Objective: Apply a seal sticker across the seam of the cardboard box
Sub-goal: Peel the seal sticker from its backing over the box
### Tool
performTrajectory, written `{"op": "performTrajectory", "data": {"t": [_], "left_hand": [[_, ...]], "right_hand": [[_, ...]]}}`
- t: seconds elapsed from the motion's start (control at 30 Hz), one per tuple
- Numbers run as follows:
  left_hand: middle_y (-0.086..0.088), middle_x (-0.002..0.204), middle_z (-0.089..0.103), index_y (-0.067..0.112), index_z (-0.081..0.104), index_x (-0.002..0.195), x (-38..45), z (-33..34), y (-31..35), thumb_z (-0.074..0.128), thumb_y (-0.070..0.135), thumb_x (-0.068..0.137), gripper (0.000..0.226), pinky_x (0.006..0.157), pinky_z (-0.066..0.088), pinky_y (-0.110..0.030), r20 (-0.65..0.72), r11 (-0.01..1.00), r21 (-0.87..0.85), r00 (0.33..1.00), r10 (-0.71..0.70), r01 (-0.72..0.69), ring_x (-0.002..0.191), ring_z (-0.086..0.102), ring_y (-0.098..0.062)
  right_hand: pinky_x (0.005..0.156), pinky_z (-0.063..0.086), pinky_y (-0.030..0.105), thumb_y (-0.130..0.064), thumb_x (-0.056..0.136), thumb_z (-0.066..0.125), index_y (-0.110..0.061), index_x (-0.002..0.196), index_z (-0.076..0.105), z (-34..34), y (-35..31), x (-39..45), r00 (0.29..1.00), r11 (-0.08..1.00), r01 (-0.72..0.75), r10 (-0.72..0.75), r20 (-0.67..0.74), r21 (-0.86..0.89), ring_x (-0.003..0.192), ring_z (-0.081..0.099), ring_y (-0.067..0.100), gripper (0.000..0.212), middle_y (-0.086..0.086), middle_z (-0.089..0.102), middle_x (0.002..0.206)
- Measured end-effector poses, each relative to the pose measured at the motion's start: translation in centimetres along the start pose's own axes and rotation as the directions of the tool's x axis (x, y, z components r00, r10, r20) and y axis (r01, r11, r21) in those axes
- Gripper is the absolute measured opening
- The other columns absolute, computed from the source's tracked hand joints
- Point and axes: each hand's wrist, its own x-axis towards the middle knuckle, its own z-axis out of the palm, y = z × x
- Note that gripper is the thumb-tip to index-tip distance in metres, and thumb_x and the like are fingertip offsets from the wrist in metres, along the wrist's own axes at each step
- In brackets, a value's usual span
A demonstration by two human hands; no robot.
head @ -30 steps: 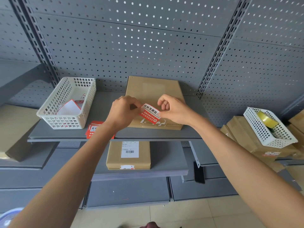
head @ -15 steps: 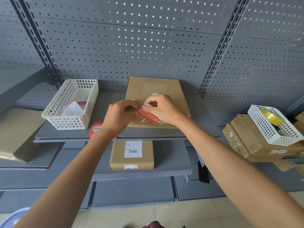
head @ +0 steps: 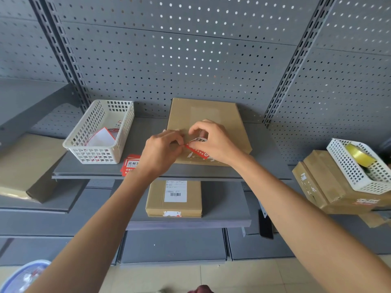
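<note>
A flat brown cardboard box (head: 211, 115) lies on the upper grey shelf (head: 264, 166), its near edge toward me. Over that near edge I hold a red and white seal sticker (head: 196, 150). My left hand (head: 163, 151) pinches the sticker's left end with curled fingers. My right hand (head: 213, 142) pinches its upper right part, thumb and fingers curled over it. The sticker lies slanted, close above the box top; whether it touches the cardboard I cannot tell. Part of the sticker is hidden under my right hand.
A white plastic basket (head: 101, 132) with sticker sheets stands left of the box. Loose red stickers (head: 130, 164) lie by the shelf's front edge. A labelled box (head: 175, 197) sits on the lower shelf. At right, another basket (head: 359, 166) with a tape roll rests on stacked boxes.
Both hands have carried the sticker up and away from me, from the box's front edge onto its top. My right hand has shifted to grip the sticker from above.
</note>
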Motion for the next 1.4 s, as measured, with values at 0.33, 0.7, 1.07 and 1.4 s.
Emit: {"op": "performTrajectory", "data": {"t": [0.33, 0.7, 1.07, 1.4], "left_hand": [[0.003, 0.100, 0.070, 0.019, 0.064, 0.096, 0.0, -0.1, 1.1, 0.070, 0.044, 0.078, 0.032, 0.066, 0.053, -0.039, -0.002, 0.994, 0.107, 1.000, 0.026, -0.026, 0.079, 0.065, -0.029], [0.006, 0.116, 0.070, 0.021, 0.070, 0.081, -0.1, 0.0, 1.7, 0.078, 0.033, 0.082, 0.014, 0.069, 0.055, -0.040, 0.025, 0.992, 0.122, 1.000, 0.004, -0.007, 0.095, 0.068, -0.027], [0.003, 0.109, 0.070, 0.021, 0.069, 0.095, 0.4, 0.7, 2.8, 0.073, 0.038, 0.083, 0.022, 0.075, 0.052, -0.039, 0.020, 0.982, 0.176, 0.997, -0.079, 0.074, 0.089, 0.066, -0.033], [-0.001, 0.108, 0.070, 0.018, 0.071, 0.086, -0.1, 0.6, 3.3, 0.077, 0.019, 0.083, 0.007, 0.085, 0.048, -0.043, 0.009, 0.988, 0.139, 0.997, -0.071, 0.069, 0.086, 0.065, -0.033]], "right_hand": [[0.092, 0.050, 0.037, -0.014, 0.075, 0.083, -0.026, 0.075, 0.077, -0.3, -0.1, 0.2, 0.996, 0.999, -0.024, 0.022, 0.081, 0.025, 0.094, 0.063, 0.013, 0.013, -0.007, 0.066, 0.096], [0.090, 0.053, 0.025, -0.013, 0.074, 0.084, -0.026, 0.092, 0.072, -1.5, 1.8, -0.7, 0.998, 0.999, -0.041, 0.040, 0.042, 0.026, 0.096, 0.066, 0.008, 0.026, -0.007, 0.070, 0.102], [0.083, 0.040, 0.007, -0.013, 0.080, 0.079, -0.014, 0.084, 0.075, -1.5, 1.7, -0.9, 0.998, 0.999, -0.033, 0.035, 0.042, -0.041, 0.098, 0.063, 0.011, 0.006, -0.003, 0.069, 0.107], [0.087, 0.053, 0.040, -0.022, 0.075, 0.083, -0.023, 0.083, 0.072, -0.6, 1.9, -0.7, 0.999, 0.999, -0.039, 0.039, -0.010, -0.001, 0.092, 0.065, 0.014, 0.014, -0.006, 0.069, 0.094]]}}
